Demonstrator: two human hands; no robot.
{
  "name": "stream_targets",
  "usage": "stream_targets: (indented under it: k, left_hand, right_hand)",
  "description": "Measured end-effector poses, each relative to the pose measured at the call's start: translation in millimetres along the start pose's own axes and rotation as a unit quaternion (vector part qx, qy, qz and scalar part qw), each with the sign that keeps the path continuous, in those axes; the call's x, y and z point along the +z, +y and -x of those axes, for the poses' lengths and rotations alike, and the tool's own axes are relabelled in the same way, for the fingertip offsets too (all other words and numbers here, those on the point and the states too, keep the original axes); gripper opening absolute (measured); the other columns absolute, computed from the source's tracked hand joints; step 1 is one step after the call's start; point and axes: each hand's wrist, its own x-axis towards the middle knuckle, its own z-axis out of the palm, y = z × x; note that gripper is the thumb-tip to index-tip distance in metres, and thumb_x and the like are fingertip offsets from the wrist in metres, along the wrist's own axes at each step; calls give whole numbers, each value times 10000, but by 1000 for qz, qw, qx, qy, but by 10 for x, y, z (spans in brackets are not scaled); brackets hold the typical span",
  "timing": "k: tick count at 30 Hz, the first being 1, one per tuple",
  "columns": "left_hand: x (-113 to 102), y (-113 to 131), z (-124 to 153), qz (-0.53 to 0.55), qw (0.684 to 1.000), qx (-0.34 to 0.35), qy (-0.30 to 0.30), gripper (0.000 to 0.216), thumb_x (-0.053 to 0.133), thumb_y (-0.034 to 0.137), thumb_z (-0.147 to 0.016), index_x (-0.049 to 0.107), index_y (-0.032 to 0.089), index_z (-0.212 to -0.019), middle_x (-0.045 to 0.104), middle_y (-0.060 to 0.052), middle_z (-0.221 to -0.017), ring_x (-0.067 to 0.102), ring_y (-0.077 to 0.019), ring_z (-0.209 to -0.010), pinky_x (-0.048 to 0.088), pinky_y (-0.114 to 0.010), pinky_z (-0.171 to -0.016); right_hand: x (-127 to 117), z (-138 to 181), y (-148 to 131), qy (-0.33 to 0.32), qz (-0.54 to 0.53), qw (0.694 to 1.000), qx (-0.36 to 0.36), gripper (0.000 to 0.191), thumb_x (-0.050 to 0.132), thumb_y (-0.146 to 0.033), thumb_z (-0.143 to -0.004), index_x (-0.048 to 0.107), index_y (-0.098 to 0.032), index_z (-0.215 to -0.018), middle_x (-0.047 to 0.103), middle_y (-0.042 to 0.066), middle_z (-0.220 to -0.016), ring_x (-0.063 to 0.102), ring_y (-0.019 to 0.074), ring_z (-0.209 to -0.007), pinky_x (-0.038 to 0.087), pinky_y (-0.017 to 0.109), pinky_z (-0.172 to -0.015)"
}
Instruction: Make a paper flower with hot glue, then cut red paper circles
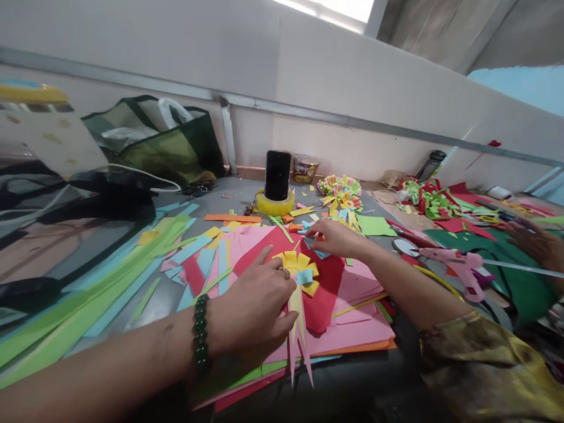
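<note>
Although my left hand (253,299) partly hides them, pink sheets (361,286) lie near, under red paper (328,294). That hand, loosely open, covers the left edge of a yellow paper flower (303,262) on the red. Farther right, my right hand (339,238) curls narrowly over blue scraps (322,255); I cannot tell its grip.

Your head-worn camera looks forward and steeply down over the table (165,299), facing the standing phone (277,175). Your left hand (255,294) and right hand (338,238) sit nearer the lens than the phone; the wall (317,82) lies farther off, behind and above the phone.
</note>
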Motion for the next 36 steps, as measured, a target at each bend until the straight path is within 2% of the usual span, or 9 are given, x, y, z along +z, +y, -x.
stream_targets:
  k: [3, 8, 13, 17, 21, 24, 28, 31, 36]
  left_hand:
    - [0, 6, -8, 2, 1000, -5, -8, 150, 578, 275, -830, 627, 171, -733, 698, -84, -789, 604, -271, -868, 477, -431, -843]
    - [-12, -3, -6, 13, 1000, -5, 1, 181, 563, 265, -845, 600, 182, -689, 687, -63, -761, 594, -243, -819, 463, -436, -871]
    - [-18, -103, -44, 40, 999, 7, 7, 296, 471, 232, -915, 613, 182, -661, 666, -31, -710, 587, -189, -738, 449, -414, -872]
    - [-6, -236, -100, 117, 989, 4, 91, 237, 495, 232, -914, 719, 213, -838, 742, -22, -823, 636, -192, -783, 431, -434, -931]
    - [25, -392, -166, 243, 932, -59, 261, 204, 574, 293, -881, 730, 201, -974, 762, -36, -879, 668, -183, -795, 508, -321, -784]
    - [48, -461, -209, 306, 897, -83, 308, 235, 623, 354, -850, 722, 178, -971, 749, -36, -823, 666, -172, -756, 528, -286, -711]
    - [66, -436, -238, 341, 887, -65, 304, 197, 685, 345, -779, 714, 180, -882, 754, -38, -863, 666, -169, -787, 533, -285, -743]
    - [67, -408, -248, 368, 888, -61, 269, 114, 630, 268, -785, 699, 186, -749, 722, -3, -737, 636, -143, -701, 511, -262, -695]
    - [54, -462, -258, 440, 858, -111, 239, 129, 645, 281, -761, 698, 173, -714, 691, -5, -710, 605, -136, -680, 491, -255, -672]
  right_hand:
    - [51, -10, 80, 28, -18, 999, 10, 129, 648, -150, -798, 738, -173, -887, 739, 55, -874, 656, 176, -797, 442, 237, -658]
    - [21, -25, 208, 112, -113, 987, -1, 74, 665, -133, -777, 698, -184, -818, 719, 25, -788, 615, 146, -682, 439, 238, -604]
    - [-34, 35, 237, 233, -31, 967, -96, 117, 633, -125, -811, 713, -197, -855, 738, 66, -888, 648, 200, -818, 476, 309, -728]
    - [-80, 107, 218, 255, -89, 953, -141, 123, 629, -146, -820, 728, -198, -871, 745, 63, -891, 651, 197, -816, 497, 317, -730]
    - [-63, 152, 141, 220, -250, 932, -144, 114, 693, -242, -791, 729, -176, -877, 735, 38, -809, 611, 145, -661, 500, 283, -621]
    - [4, 181, 26, 178, -305, 921, -166, 132, 700, -272, -793, 730, -169, -870, 727, 33, -783, 617, 140, -670, 506, 281, -628]
    - [102, 208, -121, 155, -339, 909, -185, 121, 691, -261, -807, 717, -166, -877, 723, 31, -807, 622, 130, -687, 515, 278, -656]
    - [143, 220, -175, 142, -358, 904, -187, 162, 712, -294, -803, 700, -164, -899, 714, 40, -853, 618, 130, -700, 521, 279, -660]
    - [111, 220, -116, 105, -380, 904, -164, 298, 736, -307, -767, 678, -177, -1029, 702, 63, -1018, 619, 117, -694, 545, 277, -652]
